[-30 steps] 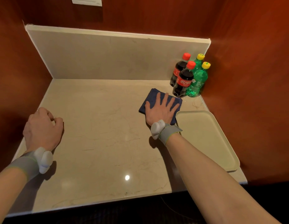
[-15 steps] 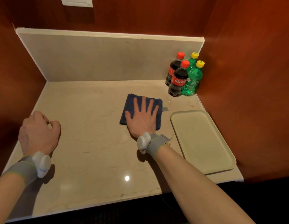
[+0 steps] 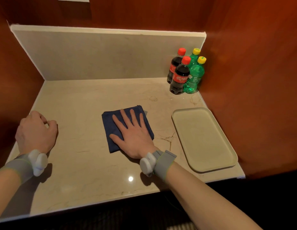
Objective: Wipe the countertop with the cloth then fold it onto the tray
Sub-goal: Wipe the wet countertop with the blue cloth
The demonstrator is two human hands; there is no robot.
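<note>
While my right hand [image 3: 133, 136] lies flat, fingers spread, pressing the blue cloth [image 3: 114, 130] mid-worktop, left of the tray [image 3: 227, 146], my left hand [image 3: 35, 131] rests loosely curled, empty, at the left edge.

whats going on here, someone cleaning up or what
A person is wiping a marble countertop. The right hand lies flat, fingers spread, on a folded dark blue cloth near the middle. The left hand rests loosely curled at the counter's left edge, holding nothing. A beige tray sits empty to the right of the cloth, and four soda bottles stand in the back right corner. The cloth is not yet on the tray.
</note>
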